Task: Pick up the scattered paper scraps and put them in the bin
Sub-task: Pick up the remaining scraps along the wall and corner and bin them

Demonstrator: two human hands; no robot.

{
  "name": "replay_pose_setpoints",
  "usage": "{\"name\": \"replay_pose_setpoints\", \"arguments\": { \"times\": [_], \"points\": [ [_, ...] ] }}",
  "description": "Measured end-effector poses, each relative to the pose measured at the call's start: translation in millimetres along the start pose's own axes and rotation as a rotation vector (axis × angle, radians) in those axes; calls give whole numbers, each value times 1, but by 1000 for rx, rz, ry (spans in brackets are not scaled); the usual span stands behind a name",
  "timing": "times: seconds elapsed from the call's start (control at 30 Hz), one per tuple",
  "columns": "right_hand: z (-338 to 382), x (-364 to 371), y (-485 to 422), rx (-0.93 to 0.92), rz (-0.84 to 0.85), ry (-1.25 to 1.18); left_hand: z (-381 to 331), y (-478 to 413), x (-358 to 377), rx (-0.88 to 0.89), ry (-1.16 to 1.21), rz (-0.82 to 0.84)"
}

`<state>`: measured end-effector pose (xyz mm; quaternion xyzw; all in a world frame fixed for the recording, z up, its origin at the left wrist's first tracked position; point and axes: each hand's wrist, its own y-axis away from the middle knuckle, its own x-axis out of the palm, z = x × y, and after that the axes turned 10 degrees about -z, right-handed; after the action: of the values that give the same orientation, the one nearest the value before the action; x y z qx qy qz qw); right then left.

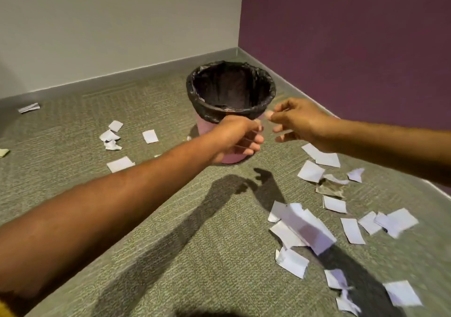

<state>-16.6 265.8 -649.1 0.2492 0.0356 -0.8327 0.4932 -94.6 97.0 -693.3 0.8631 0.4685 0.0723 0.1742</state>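
Round pink plastic bin (207, 127) with a crinkled black liner bag (229, 85) folded over its rim, upright on grey-green patterned carpet (170, 219), close to the corner where a pale grey wall (109, 24) joins a dark purple wall (353, 36). Just in front of the bin, both bare arms stretched out: left hand (238, 135) curled with fingers bent under, covering part of the pink side; right hand (296, 121) level with the rim, thumb and forefinger pinched together, other fingers loose. Hands close but not touching. Impossible to tell whether either holds anything (too blurred at the fingertips). Torn white paper scraps scattered on the carpet: a dense spread right of the bin and nearer the camera (305, 229), a smaller group left of the bin (114, 133), one lone scrap far left of the bin by the skirting (29, 107). Nothing white visible inside the liner.
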Motion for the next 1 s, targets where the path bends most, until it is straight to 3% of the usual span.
{"name": "replay_pose_setpoints", "arguments": {
  "times": [0.33,0.57,0.73,0.87,1.0],
  "points": [
    [-152,-40,34,139,83,81,145,5,66,62,-630,151],
    [-252,-36,48,-156,292,783,215,20,118,272,-951,209],
    [-298,-25,65,-235,378,885,227,23,136,356,-1231,159],
    [-305,-23,68,-305,337,1005,229,20,131,433,-1248,158],
    [-300,-26,58,-310,283,899,234,11,121,444,-1048,119]
  ]
}}
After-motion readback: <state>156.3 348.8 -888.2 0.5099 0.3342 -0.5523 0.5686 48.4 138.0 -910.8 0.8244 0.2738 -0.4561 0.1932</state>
